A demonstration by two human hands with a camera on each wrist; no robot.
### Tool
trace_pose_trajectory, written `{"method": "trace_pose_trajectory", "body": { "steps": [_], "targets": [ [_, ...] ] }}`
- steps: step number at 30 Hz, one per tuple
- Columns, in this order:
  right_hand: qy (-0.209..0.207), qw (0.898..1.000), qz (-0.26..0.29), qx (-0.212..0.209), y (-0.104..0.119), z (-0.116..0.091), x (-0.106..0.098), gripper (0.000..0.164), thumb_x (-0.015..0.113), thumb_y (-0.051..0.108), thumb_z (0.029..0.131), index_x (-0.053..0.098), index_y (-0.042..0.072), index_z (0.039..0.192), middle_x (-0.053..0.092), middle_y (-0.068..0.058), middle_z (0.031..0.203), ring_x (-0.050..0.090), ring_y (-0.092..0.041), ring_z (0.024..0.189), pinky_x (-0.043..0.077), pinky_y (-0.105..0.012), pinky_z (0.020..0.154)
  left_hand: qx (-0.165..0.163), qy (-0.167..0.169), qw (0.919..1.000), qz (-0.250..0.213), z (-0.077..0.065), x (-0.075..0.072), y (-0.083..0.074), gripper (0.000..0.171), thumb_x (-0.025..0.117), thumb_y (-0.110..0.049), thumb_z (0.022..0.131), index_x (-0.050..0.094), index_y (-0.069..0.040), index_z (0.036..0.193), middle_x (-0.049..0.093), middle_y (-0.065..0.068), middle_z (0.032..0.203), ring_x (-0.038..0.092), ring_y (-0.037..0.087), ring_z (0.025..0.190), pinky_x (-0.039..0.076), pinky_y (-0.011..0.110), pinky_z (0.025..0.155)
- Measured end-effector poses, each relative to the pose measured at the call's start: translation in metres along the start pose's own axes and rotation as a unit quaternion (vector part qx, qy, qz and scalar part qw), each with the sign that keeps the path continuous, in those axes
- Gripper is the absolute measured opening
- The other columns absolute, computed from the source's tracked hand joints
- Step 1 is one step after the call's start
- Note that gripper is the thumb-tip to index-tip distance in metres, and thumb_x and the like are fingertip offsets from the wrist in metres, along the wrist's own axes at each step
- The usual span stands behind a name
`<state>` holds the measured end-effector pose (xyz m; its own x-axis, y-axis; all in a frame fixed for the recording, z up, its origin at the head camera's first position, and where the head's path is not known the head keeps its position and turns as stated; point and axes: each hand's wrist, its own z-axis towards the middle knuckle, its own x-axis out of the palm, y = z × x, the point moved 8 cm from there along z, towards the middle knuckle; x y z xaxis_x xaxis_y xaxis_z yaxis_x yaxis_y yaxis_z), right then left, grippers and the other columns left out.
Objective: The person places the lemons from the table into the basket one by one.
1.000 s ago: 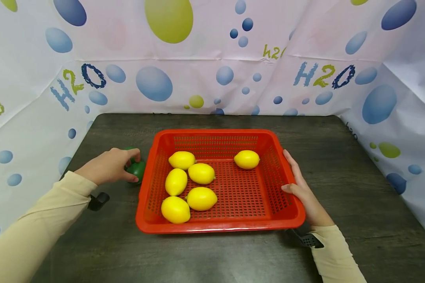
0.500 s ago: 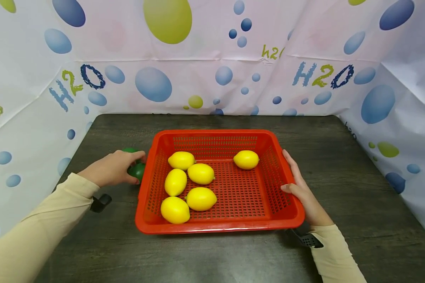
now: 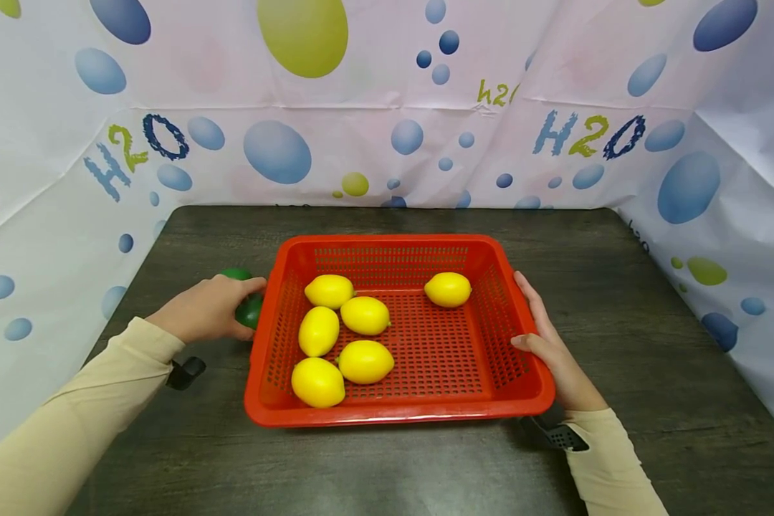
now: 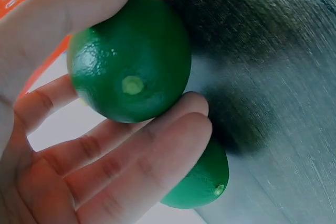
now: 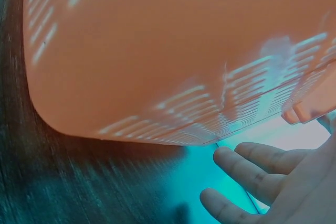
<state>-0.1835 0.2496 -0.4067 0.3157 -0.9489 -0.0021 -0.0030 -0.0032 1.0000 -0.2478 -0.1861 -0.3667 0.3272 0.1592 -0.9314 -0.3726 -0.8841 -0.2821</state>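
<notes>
My left hand (image 3: 209, 309) is just outside the left wall of a red plastic basket (image 3: 419, 410). It holds a round green lime (image 4: 131, 59) between thumb and fingers, the pale stem end showing in the left wrist view. Beyond the fingers lies a second lime (image 4: 202, 182), partly covered by them. At the opposite side, my right hand (image 3: 555, 358) grips the basket's rim, thumb over the edge; in the right wrist view several fingers (image 5: 257, 174) extend below and outside the wall. Inside the basket, several yellow lemons (image 3: 365, 362) are grouped at the left, and a single lemon (image 3: 448, 289) sits at the back right.
The basket stands on a dark wood-grain table (image 3: 387, 466). A white sheet printed with bubbles and lettering (image 3: 374, 86) hangs behind the table and along both sides. Dark straps (image 3: 185, 373) are on both wrists.
My left hand has shifted slightly right, closer to the basket's wall, its fingers closing round the lime. The right hand, basket and lemons stay in place.
</notes>
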Motion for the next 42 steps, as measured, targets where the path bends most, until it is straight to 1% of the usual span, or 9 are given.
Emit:
{"method": "trace_pose_trajectory", "body": {
  "steps": [3, 6, 10, 14, 19, 23, 29, 36, 42],
  "targets": [
    [-0.002, 1.0, 0.002, 0.003, 0.0, 0.0, 0.0, 0.084, 0.039, 0.005, 0.098, 0.006, 0.045, 0.164, 0.009, -0.004, 0.169, 0.029, -0.042, 0.143, 0.054, -0.045, 0.094, 0.008, -0.004, 1.0, 0.002, -0.001, -0.004, 0.0, 0.074, 0.091, -0.022, 0.079, 0.056, 0.0, 0.141, 0.069, 0.013, 0.112, 0.066, 0.024, 0.09, 0.061, 0.043, 0.075],
    [-0.002, 1.0, 0.004, 0.002, 0.0, 0.0, 0.0, 0.084, 0.039, 0.005, 0.099, 0.006, 0.045, 0.164, 0.009, -0.005, 0.169, 0.03, -0.043, 0.143, 0.055, -0.045, 0.094, 0.018, -0.01, 0.9998, 0.003, -0.002, -0.009, -0.001, 0.062, 0.09, -0.019, 0.079, 0.061, -0.004, 0.131, 0.069, 0.008, 0.105, 0.065, 0.021, 0.085, 0.061, 0.041, 0.072],
    [-0.001, 1.0, 0.004, -0.001, 0.0, 0.0, 0.0, 0.084, 0.038, 0.003, 0.099, 0.006, 0.045, 0.164, 0.008, -0.005, 0.169, 0.03, -0.043, 0.143, 0.055, -0.045, 0.094, 0.016, -0.013, 0.9998, 0.007, -0.003, -0.015, 0.0, 0.052, 0.09, -0.017, 0.078, 0.063, -0.007, 0.122, 0.069, 0.006, 0.099, 0.064, 0.019, 0.081, 0.061, 0.039, 0.071],
    [0.0, 1.0, 0.003, -0.003, 0.001, 0.0, 0.0, 0.084, 0.038, 0.003, 0.099, 0.006, 0.045, 0.164, 0.008, -0.005, 0.169, 0.03, -0.043, 0.143, 0.055, -0.044, 0.094, 0.01, -0.035, 0.9992, 0.018, -0.005, -0.028, 0.001, 0.05, 0.09, -0.017, 0.077, 0.064, -0.008, 0.12, 0.069, 0.006, 0.096, 0.063, 0.021, 0.08, 0.061, 0.041, 0.071],
    [0.001, 1.0, 0.005, -0.008, 0.001, 0.0, 0.0, 0.084, 0.038, 0.002, 0.099, 0.006, 0.043, 0.165, 0.009, -0.006, 0.169, 0.032, -0.042, 0.141, 0.055, -0.045, 0.093, 0.017, -0.072, 0.9967, 0.034, -0.009, -0.05, 0.0, 0.047, 0.089, -0.019, 0.078, 0.064, -0.011, 0.117, 0.068, 0.007, 0.095, 0.061, 0.023, 0.081, 0.058, 0.042, 0.071],
    [-0.001, 1.0, 0.002, -0.007, 0.001, 0.0, -0.001, 0.084, 0.038, 0.002, 0.099, 0.006, 0.044, 0.165, 0.009, -0.006, 0.169, 0.032, -0.042, 0.141, 0.055, -0.044, 0.093, 0.025, -0.084, 0.9953, 0.042, -0.011, -0.061, -0.002, 0.047, 0.089, -0.022, 0.079, 0.064, -0.012, 0.118, 0.069, 0.007, 0.095, 0.061, 0.024, 0.081, 0.057, 0.042, 0.071],
    [-0.002, 1.0, 0.003, 0.0, 0.001, -0.001, 0.0, 0.084, 0.039, 0.004, 0.099, 0.006, 0.045, 0.164, 0.008, -0.004, 0.17, 0.03, -0.042, 0.143, 0.054, -0.043, 0.095, 0.031, -0.103, 0.9933, 0.043, -0.018, -0.076, -0.008, 0.049, 0.089, -0.021, 0.079, 0.063, -0.01, 0.119, 0.07, 0.009, 0.097, 0.06, 0.023, 0.08, 0.056, 0.039, 0.068],
    [-0.002, 1.0, 0.005, -0.001, 0.001, -0.001, 0.0, 0.084, 0.039, 0.004, 0.098, 0.005, 0.043, 0.165, 0.008, -0.003, 0.169, 0.03, -0.041, 0.143, 0.054, -0.044, 0.095, 0.032, -0.11, 0.9927, 0.04, -0.022, -0.083, -0.016, 0.051, 0.09, -0.021, 0.078, 0.063, -0.009, 0.121, 0.071, 0.01, 0.102, 0.061, 0.022, 0.082, 0.058, 0.04, 0.069],
    [-0.003, 1.0, -0.003, -0.004, 0.001, -0.001, 0.0, 0.084, 0.039, 0.004, 0.098, 0.007, 0.044, 0.165, 0.008, -0.002, 0.169, 0.029, -0.04, 0.143, 0.054, -0.043, 0.095, 0.042, -0.111, 0.9921, 0.04, -0.026, -0.084, -0.024, 0.049, 0.089, -0.021, 0.079, 0.063, -0.011, 0.119, 0.069, 0.009, 0.098, 0.06, 0.022, 0.081, 0.056, 0.038, 0.069]
  ]
}}
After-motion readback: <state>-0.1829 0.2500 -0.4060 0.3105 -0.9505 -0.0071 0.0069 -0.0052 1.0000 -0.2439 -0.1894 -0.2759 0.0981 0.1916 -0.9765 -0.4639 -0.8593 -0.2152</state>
